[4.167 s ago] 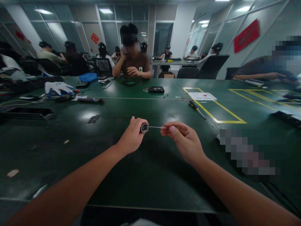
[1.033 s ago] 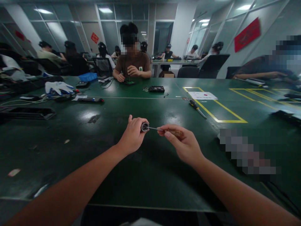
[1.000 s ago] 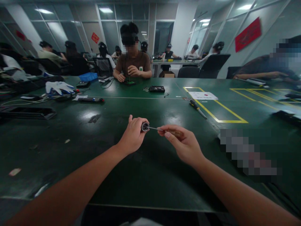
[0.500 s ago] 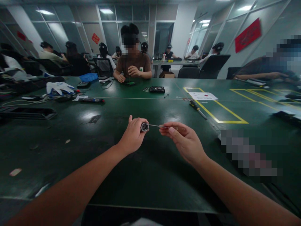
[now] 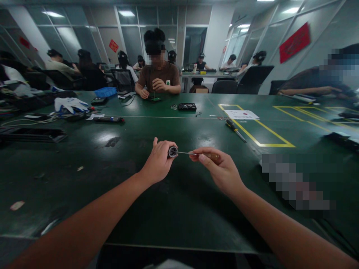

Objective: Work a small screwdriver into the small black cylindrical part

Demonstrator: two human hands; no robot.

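Observation:
My left hand point(image 5: 157, 161) is wrapped round a small dark cylindrical part point(image 5: 172, 151) whose round, hollow end faces me. Most of its body is hidden by my fingers. In my right hand point(image 5: 224, 170) is a thin screwdriver point(image 5: 211, 155) with a brownish, see-through-looking handle. Its slim metal shaft points left, and the tip reaches the rim or opening of the cylindrical part; I cannot tell how deep it goes. Both hands are held over the green table point(image 5: 179, 209).
A yellow-black screwdriver point(image 5: 235, 130) and a white paper sheet point(image 5: 242, 114) lie ahead to the right. A black device point(image 5: 187, 107) lies farther back. White gloves point(image 5: 70, 105) and a blue bin point(image 5: 105, 92) are left. Across the table a person point(image 5: 158, 76) works on a green board.
The screwdriver handle has turned slightly in my right fingers and shows more plainly. Its shaft sits a little lower against the cylindrical part. My left hand has barely moved.

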